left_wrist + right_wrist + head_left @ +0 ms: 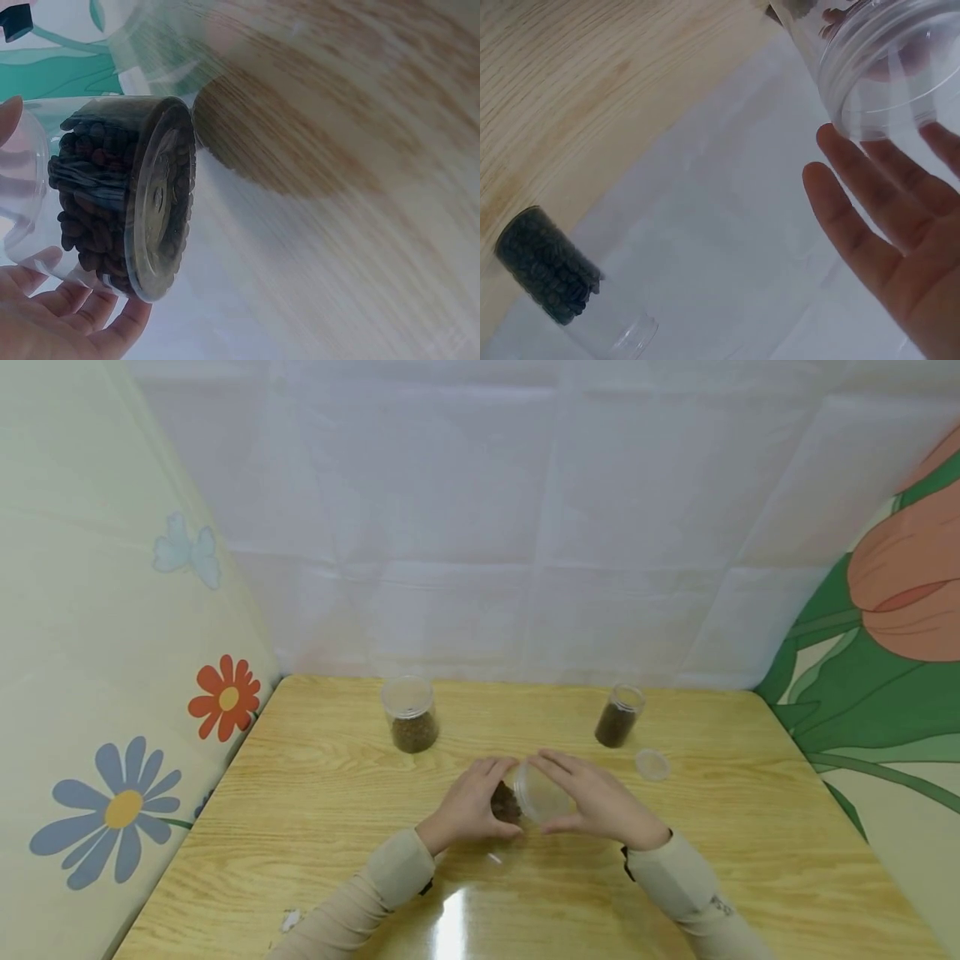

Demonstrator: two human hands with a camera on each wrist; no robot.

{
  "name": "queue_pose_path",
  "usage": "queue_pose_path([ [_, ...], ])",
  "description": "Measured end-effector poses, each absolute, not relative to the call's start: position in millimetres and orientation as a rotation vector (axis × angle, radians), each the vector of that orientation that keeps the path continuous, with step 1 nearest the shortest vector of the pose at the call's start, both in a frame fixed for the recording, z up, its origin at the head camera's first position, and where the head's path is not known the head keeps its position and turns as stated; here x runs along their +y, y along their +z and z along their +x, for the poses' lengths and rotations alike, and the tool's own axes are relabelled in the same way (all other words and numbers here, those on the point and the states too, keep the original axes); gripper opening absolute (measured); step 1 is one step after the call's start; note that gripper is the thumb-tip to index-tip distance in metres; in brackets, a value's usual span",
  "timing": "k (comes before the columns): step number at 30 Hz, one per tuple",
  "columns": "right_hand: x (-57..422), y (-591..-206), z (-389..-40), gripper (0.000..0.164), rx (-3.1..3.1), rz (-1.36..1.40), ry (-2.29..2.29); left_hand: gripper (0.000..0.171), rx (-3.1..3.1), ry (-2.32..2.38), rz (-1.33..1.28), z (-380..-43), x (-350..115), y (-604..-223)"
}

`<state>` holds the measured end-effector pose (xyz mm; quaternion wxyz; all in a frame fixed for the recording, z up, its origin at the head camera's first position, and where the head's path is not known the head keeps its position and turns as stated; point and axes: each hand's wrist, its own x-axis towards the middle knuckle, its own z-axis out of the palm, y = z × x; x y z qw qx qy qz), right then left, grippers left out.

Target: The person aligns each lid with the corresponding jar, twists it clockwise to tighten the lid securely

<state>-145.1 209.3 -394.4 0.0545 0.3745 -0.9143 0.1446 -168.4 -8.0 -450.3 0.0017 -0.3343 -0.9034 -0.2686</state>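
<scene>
Left hand (471,802) curls round a clear jar (97,180) tilted over the table (322,852); right hand (600,803) curves round its rim. A lid is hard to make out; without one, further tipping could spill the dark beans (94,229).

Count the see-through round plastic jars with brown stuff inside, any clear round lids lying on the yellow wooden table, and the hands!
Clear cylindrical plastic jars, brown contents: 3 (back left jar, back right jar, held jar)
Clear round lid lying on the yellow wooden table: 1
Bare hands: 2 (left hand, right hand)
Total: 6
</scene>
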Motion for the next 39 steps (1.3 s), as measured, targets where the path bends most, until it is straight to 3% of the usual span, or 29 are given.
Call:
queue_pose_path([
  [9, 204.0, -395.2, -143.8, 0.089, -2.777, 1.045, 0.391, 0.092, -2.827, -0.853, -1.046, -168.0, -7.7, -450.8],
  [17, 211.3, -392.3, -146.6, 0.1, -2.702, 1.24, 0.407, 0.093, -2.867, -0.881, -1.054, -170.4, -8.2, -450.5],
  [23, 211.2, -393.8, -149.5, 0.094, -2.636, 1.345, 0.41, 0.094, -2.867, -0.891, -1.048, -170.7, -9.6, -450.2],
  [39, 206.5, -395.4, -153.0, 0.088, -2.649, 1.293, 0.429, 0.094, -2.855, -0.882, -1.044, -171.7, -9.1, -452.3],
])
